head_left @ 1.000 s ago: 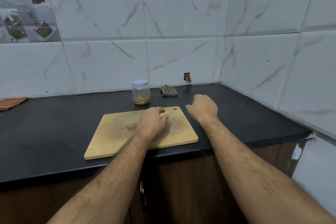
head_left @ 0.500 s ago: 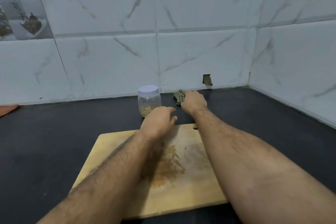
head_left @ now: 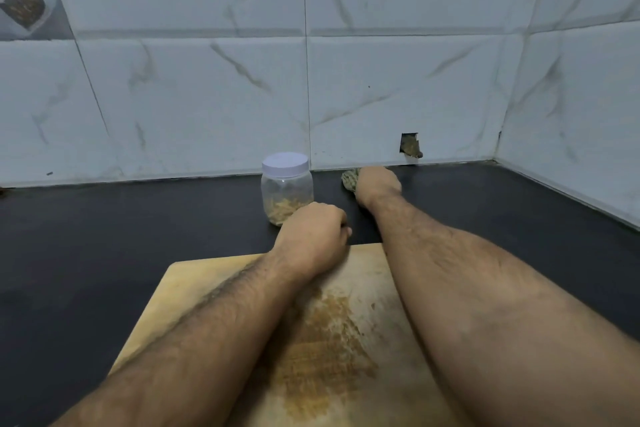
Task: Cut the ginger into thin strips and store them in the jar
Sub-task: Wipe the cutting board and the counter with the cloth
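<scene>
Jar (head_left: 286,188): clear plastic, white lid on, upright near the back edge of the black counter (head_left: 104,236), just beyond the board's far edge; pale ginger strips (head_left: 282,207) fill its lower part. Cutting board (head_left: 194,291): wooden, at the counter's front edge, no ginger pieces on it, only a brown stain at its middle. Left hand (head_left: 313,236): over the board's far edge, just in front of the jar, fingers curled under; whether it holds anything cannot be told. Right hand (head_left: 377,184): on a checked cloth (head_left: 349,179) at the counter's back edge, right of the jar; fingers hidden, so grip cannot be told. No knife in view. Judged step: cutting and storing look finished, tidying in hand. Next move likely calls for gathering the cloth fully and drawing it to the stained board without knocking the jar.
</scene>
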Demonstrator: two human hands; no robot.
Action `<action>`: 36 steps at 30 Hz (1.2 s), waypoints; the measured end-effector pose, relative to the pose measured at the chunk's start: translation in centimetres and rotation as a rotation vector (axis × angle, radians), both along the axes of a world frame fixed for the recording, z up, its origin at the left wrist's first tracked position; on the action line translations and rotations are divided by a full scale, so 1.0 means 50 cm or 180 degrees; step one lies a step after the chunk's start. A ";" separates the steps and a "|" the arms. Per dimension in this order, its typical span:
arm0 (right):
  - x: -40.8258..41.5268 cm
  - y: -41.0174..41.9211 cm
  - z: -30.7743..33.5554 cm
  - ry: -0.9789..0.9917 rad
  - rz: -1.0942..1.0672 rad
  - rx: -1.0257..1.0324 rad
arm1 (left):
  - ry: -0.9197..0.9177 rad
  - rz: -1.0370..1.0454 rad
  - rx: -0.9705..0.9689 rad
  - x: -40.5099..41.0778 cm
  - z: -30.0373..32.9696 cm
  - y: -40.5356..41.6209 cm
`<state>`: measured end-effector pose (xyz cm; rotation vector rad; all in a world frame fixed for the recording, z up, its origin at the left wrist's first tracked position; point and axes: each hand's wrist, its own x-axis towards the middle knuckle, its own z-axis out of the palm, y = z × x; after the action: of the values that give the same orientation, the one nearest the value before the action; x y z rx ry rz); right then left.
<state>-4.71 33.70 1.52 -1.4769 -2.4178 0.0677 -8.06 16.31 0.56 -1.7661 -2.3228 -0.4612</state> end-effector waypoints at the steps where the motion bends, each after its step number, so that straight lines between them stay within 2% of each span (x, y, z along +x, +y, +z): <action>1: 0.013 -0.009 0.009 0.0119 0.0001 -0.0025 | -0.0077 0.0042 0.0048 0.001 0.009 -0.009; 5: 0.077 -0.079 0.054 0.0746 0.0034 -0.0188 | -0.0643 0.0297 0.0374 0.011 0.048 -0.068; 8: 0.136 -0.162 0.091 0.1300 0.0172 -0.0381 | -0.1326 0.0590 0.0516 0.023 0.059 -0.124; 10: 0.179 -0.239 0.112 0.1534 0.0359 -0.0443 | -0.2201 0.0692 0.0800 0.038 0.055 -0.164; 13: 0.229 -0.372 0.121 0.1683 0.0808 -0.0554 | -0.3920 0.0793 0.1260 0.086 0.058 -0.227; 16: 0.260 -0.485 0.103 0.1819 0.1327 -0.0944 | -0.4929 0.0792 0.1450 0.123 0.064 -0.272; 20: 0.272 -0.566 0.097 0.1030 0.1616 -0.1189 | -0.4990 0.0905 0.1862 0.128 0.072 -0.323; 22: 0.255 -0.586 0.104 0.0742 0.1656 -0.1271 | -0.5067 0.0700 0.1672 0.130 0.087 -0.343; 25: 0.221 -0.597 0.109 0.0696 0.1707 -0.1239 | -0.5317 0.0238 0.1317 0.132 0.106 -0.374; 28: 0.210 -0.587 0.109 0.1008 0.1482 -0.0974 | -0.5173 0.0143 0.1073 0.080 0.091 -0.417; 30: 0.206 -0.565 0.098 0.1444 0.1322 -0.1130 | -0.4701 0.0365 0.1149 0.033 0.071 -0.445; 32: 0.191 -0.539 0.088 0.1776 0.1129 -0.1278 | -0.3404 0.0727 0.1194 -0.008 0.050 -0.459; 34: 0.168 -0.522 0.085 0.1861 0.1042 -0.1060 | -0.1922 0.0974 0.0941 -0.031 0.022 -0.468; 36: 0.138 -0.513 0.084 0.1856 0.1031 -0.0741 | -0.1199 0.1173 0.0624 -0.038 -0.008 -0.471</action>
<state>2.20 8.05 5.72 -0.9459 -2.1695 0.7606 -9.96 -7.23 0.17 -1.2069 -2.6592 -0.9824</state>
